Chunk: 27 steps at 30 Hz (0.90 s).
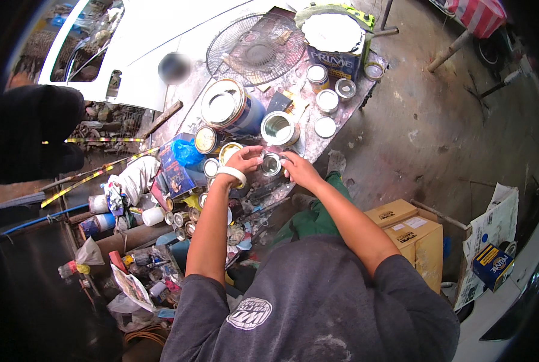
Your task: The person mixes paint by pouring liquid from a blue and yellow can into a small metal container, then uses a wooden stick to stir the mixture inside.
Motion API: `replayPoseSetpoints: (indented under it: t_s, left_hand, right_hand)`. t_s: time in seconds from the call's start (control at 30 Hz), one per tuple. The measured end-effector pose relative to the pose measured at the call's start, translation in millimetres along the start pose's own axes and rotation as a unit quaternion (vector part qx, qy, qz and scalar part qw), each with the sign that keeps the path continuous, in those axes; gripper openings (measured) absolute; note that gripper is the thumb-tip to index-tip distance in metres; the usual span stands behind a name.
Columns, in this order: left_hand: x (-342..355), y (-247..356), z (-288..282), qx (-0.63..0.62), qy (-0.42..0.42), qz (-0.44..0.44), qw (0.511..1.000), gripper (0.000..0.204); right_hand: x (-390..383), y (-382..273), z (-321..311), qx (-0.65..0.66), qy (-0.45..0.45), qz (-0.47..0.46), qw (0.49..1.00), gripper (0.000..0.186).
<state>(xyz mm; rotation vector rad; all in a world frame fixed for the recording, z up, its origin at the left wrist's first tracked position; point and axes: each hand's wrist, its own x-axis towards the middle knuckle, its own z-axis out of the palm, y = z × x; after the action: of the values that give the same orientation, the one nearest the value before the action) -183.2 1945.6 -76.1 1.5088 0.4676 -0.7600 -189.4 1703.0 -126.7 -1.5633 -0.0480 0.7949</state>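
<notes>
A small open metal can point(271, 165) with a shiny silver inside is between my two hands at the table's near edge. My left hand point(244, 161), with a white band on its wrist, is closed on the can's left side. On the right side, the fingers of my right hand point(299, 169) grip its rim. Just beyond stands a larger open tin point(280, 128), silvery inside. A big blue paint can point(232, 107) rises to its left, near a smaller can with a yellowish lid point(206, 140). Partly behind my left hand sits another yellow-rimmed can point(230, 153).
A wire fan guard point(256, 48) lies on the paint-spattered table point(188, 120). Several small cans surround a white-topped square tin point(336, 42) at the far right. A blue plastic bag point(187, 152) is left of the cans. Cardboard boxes point(411, 235) stand on the right.
</notes>
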Motion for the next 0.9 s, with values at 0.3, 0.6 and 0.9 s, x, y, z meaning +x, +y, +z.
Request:
replayPoseSetpoints:
  t_s: [0.3, 0.6, 0.9]
  left_hand:
    - [-2, -20, -2, -0.120, 0.038, 0.045, 0.991, 0.046]
    - [3, -39, -4, -0.260, 0.059, 0.031, 0.963, 0.042]
    - [2, -38, -2, -0.265, 0.078, 0.021, 0.961, 0.037]
  right_hand:
    - [14, -13, 8, 0.020, -0.031, 0.028, 0.999, 0.039]
    - [16, -9, 10, -0.010, -0.027, 0.021, 0.999, 0.035]
    - [10, -15, 10, 0.000, -0.013, 0.034, 0.999, 0.033]
